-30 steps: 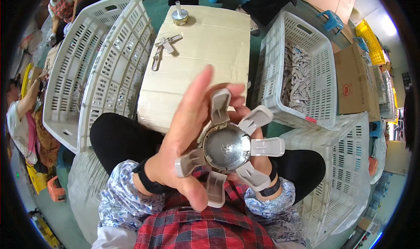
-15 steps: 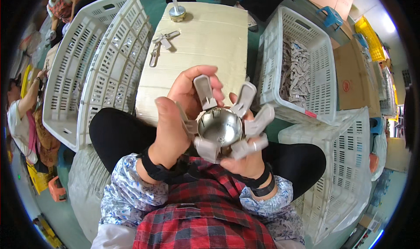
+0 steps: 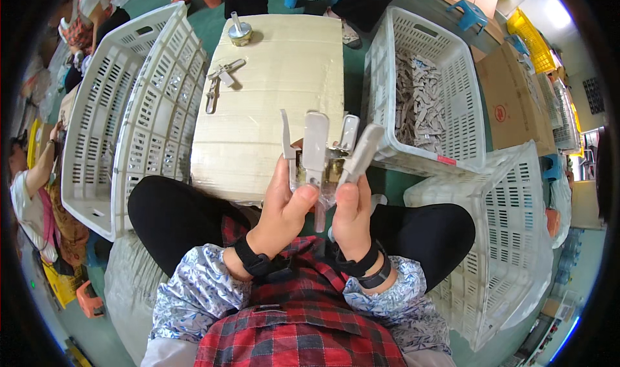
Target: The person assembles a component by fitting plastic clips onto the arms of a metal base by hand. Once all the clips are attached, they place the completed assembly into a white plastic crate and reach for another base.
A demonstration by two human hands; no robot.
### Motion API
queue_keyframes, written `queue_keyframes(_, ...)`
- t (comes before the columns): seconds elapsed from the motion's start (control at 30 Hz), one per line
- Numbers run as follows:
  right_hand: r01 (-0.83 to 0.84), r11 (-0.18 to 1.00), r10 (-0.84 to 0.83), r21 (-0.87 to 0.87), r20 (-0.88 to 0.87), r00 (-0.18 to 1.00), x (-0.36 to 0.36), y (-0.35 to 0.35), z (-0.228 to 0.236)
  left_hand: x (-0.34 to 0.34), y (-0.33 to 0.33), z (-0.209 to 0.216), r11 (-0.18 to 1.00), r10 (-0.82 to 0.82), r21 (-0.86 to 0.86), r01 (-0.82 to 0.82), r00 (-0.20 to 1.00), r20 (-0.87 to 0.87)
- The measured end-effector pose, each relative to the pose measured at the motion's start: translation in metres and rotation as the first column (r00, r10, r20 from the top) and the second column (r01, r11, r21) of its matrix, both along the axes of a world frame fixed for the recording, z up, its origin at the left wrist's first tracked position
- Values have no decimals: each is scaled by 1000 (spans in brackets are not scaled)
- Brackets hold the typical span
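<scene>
Holding grey-armed fitting point(image 3: 315, 141), left hand point(image 3: 279, 218), right hand point(image 3: 352, 227), red-marked carton point(image 3: 516, 102)

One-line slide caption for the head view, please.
Left hand and right hand hold a multi-armed grey plastic and metal assembly near a cream rectangular cardboard surface.

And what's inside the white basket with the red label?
Lots of narrow grey pieces lie heaped in the white basket. Whatever's beneath the top ones is covered, unseen.

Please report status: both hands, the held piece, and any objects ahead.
Left grip, right grip: both holding one round metal piece with gray clips. Ahead, on cardboard surface: loose gray clips, stemmed metal piece.
</scene>
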State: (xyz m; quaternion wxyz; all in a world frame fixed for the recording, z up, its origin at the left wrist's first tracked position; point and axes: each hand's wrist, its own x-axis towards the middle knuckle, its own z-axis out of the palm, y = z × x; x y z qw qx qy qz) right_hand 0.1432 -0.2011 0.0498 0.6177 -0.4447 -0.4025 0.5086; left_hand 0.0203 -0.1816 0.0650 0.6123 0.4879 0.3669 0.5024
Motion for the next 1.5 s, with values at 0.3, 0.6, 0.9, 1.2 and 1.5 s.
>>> queue_keyframes(0.3,29,976,-145,216,543,827,41,22,16,-11,25,15,938,-15,-346,27,999,38)
queue_keyframes(0.6,-78,941,-99,331,487,868,34,30,19,-13,11,-1,957,-161,-221,187,979,127)
queue_keyframes(0.9,40,994,-58,106,169,984,17,20,-1,-17,20,-14,997,-33,-72,26,994,-104)
queue_keyframes(1.2,175,983,-180,59,81,980,14,25,-21,-12,4,-45,988,27,152,24,945,-326)
queue_keyframes(1.5,176,942,-228,285,160,960,10,15,-5,-1,-19,-8,987,8,-159,-2,999,37)
